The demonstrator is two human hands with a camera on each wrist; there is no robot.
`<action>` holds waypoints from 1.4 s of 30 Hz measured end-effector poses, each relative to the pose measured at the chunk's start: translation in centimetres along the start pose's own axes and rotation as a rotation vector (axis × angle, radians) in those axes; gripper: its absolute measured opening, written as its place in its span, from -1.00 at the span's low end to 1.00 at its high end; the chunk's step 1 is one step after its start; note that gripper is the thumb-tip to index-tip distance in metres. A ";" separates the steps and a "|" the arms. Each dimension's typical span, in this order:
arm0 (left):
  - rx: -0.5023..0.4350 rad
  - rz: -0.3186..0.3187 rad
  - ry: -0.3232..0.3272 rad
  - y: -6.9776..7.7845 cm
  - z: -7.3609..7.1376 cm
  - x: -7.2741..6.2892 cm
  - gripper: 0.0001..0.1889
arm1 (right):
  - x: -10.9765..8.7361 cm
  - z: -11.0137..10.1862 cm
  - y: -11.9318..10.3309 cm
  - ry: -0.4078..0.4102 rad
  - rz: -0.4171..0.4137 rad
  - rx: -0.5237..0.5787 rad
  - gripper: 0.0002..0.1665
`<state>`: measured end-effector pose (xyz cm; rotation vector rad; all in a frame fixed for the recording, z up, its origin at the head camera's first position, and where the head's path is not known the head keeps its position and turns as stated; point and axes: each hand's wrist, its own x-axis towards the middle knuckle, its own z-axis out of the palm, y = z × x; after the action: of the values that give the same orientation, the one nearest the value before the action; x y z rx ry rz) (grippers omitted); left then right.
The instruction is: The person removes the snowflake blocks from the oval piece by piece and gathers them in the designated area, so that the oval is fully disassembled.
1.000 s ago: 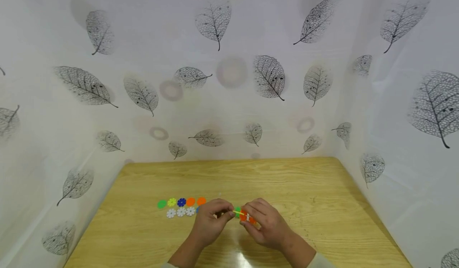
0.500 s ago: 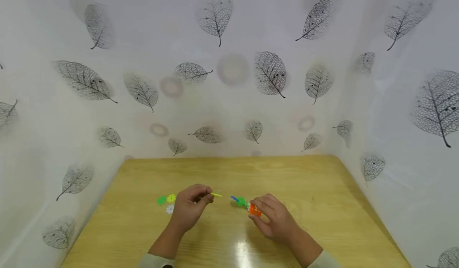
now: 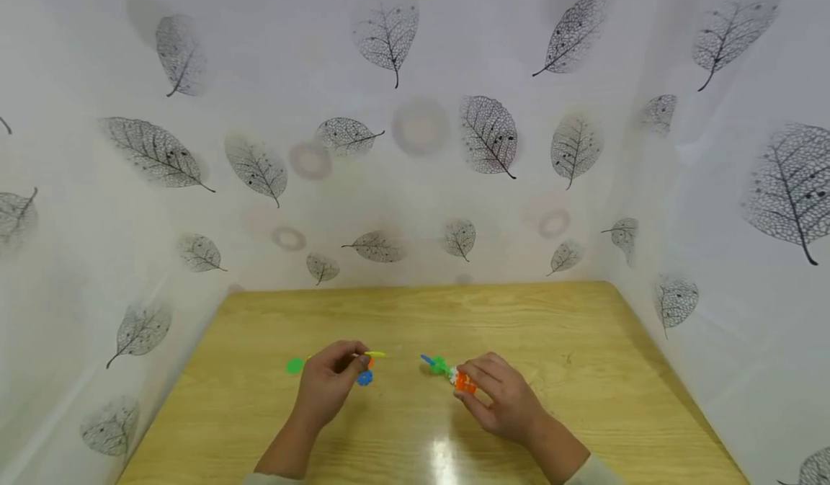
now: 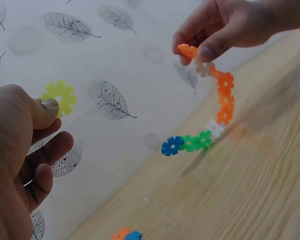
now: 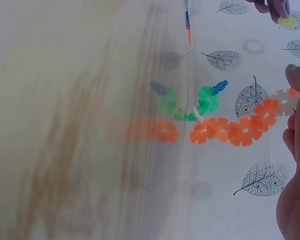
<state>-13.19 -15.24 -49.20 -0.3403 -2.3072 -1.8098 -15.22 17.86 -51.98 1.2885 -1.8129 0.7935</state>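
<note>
My left hand (image 3: pixel 327 385) pinches a yellow snowflake disc (image 4: pixel 64 92) between thumb and forefinger, above the left part of the table. To the right, my right hand (image 3: pixel 504 400) holds one end of a chain of slotted snowflake discs (image 4: pixel 226 95) by its orange end disc. Down its length the chain runs white, several orange, white, green and blue. It curves from the fingers toward the table, with the blue disc (image 4: pixel 171 146) at its far end. The two hands stand apart, and the yellow disc does not touch the chain.
Loose discs lie on the wooden table (image 3: pixel 402 427): a green one (image 3: pixel 295 365), a blue one (image 3: pixel 364 377) and an orange one (image 4: pixel 121 233) beside it. My left hand hides others. A leaf-printed sheet (image 3: pixel 415 204) surrounds the table at the back and sides.
From close together at the chain, the hands have parted. My left hand has gone left with the yellow disc, over the loose discs; my right has shifted slightly right with the chain.
</note>
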 end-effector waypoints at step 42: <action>0.310 -0.307 0.258 -5.1 -7.8 -1.9 -0.78 | -0.3 0.1 -0.1 0.002 0.002 -0.021 -0.56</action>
<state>-12.77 -24.13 -52.63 0.2909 -2.4959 -1.4668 -15.12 17.94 -52.28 1.2722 -1.8164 0.7751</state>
